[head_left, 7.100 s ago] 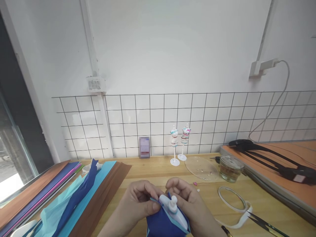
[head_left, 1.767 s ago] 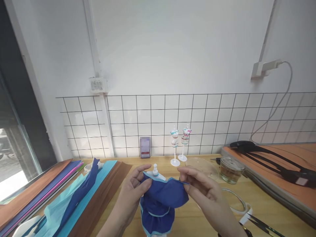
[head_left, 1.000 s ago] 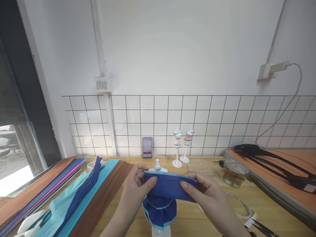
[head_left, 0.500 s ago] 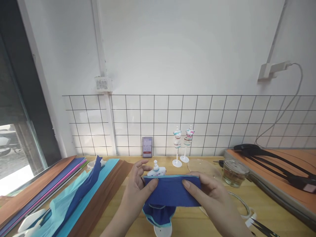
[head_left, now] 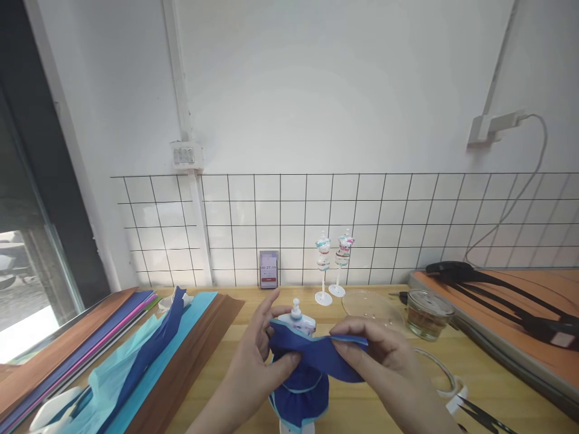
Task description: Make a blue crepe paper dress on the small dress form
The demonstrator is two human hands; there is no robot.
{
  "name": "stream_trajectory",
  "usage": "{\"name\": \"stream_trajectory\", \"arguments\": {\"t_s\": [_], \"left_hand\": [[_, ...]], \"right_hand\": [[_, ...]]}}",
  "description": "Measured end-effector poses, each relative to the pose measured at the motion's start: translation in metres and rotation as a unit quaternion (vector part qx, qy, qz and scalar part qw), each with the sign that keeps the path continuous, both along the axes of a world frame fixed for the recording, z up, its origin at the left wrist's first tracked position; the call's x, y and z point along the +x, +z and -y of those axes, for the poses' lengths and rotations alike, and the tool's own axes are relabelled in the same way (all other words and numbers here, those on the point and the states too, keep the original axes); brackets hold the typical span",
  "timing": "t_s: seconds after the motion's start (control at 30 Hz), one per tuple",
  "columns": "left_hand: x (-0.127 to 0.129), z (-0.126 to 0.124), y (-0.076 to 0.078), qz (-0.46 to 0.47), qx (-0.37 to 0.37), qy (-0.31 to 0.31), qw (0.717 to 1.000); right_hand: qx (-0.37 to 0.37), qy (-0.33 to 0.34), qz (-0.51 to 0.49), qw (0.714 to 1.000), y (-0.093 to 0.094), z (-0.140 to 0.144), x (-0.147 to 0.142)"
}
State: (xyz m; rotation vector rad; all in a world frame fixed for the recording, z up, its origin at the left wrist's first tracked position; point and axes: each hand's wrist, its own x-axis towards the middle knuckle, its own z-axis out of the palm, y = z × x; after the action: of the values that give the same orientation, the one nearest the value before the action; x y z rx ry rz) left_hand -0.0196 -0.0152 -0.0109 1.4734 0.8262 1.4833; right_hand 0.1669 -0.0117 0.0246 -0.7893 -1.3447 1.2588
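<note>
A strip of dark blue paper [head_left: 319,354] with a light blue top edge stretches between my two hands, curving in front of a small white mannequin [head_left: 296,319]. My left hand [head_left: 265,355] pinches its left part, thumb in front, with the index finger raised beside the mannequin's shoulder. At the other end my right hand [head_left: 375,355] grips the strip between thumb and fingers. Below the strip, the mannequin wears a dark blue ruffled skirt [head_left: 300,401] with light blue trim. The strip hides most of the mannequin's torso.
Coloured paper sheets [head_left: 181,355] lie in a stack on the left. Two small mannequins [head_left: 323,265] and a phone [head_left: 268,270] stand along the wall. To the right are a clear dish [head_left: 373,307], a glass jar [head_left: 427,316], a white ring [head_left: 441,367] and black-bladed scissors [head_left: 482,416].
The strip was held flat and taut; now it bends around the mannequin's front. The mannequin appears slightly further right, with more of its shoulders showing.
</note>
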Motion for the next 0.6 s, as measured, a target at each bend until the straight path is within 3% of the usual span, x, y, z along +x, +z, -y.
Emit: {"name": "stream_trajectory", "arguments": {"t_s": [0.2,0.4,0.5,0.6], "left_hand": [[0.006,0.004,0.003,-0.005,-0.012,0.0,1.0],[0.009,0.003,-0.001,-0.035,-0.026,-0.014,0.999],[0.009,0.004,-0.003,-0.036,-0.066,-0.041,0.996],[0.011,0.004,-0.001,-0.025,-0.071,-0.025,0.997]], "right_hand": [[0.047,-0.003,0.027,0.999,0.012,0.019,-0.001],[0.087,0.004,0.01,0.996,0.004,0.024,-0.005],[0.133,0.012,0.031,0.991,0.001,0.023,-0.006],[0.209,0.037,0.068,0.975,0.002,0.023,-0.003]]}}
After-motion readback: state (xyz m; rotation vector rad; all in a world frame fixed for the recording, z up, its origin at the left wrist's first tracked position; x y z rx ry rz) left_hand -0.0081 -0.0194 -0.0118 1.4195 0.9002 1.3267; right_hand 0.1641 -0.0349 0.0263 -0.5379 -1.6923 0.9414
